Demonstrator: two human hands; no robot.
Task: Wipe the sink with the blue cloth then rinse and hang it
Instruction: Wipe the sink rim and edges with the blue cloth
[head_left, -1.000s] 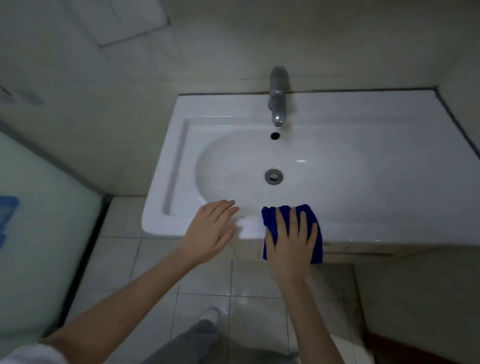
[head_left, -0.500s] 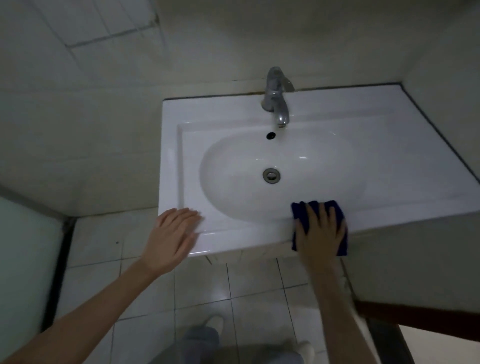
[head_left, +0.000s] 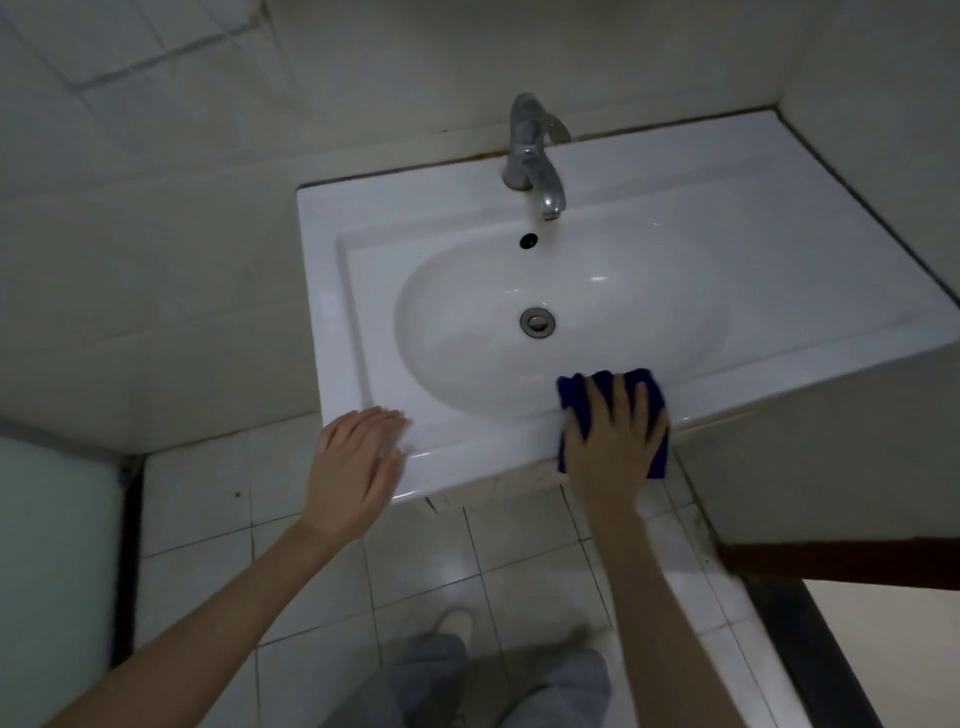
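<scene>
Sliding rightward along the front rim since a second ago, the right hand (head_left: 613, 452) presses the blue cloth (head_left: 571, 392) flat under straight, spread fingers, draped over the sink's (head_left: 467, 452) near edge. The left hand (head_left: 358, 467), open and flat, rests on the rim's near-left corner, well apart from the cloth.

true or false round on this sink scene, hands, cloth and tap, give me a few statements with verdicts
1. The right hand presses a dark blue cloth on the front rim of the white ceramic sink. True.
2. Water runs from the silver metal tap. False: no water shows.
3. The left hand holds a sponge. False: it is open and empty, at the sink's front left corner.
4. A round metal drain sits in the basin's middle. True.
</scene>
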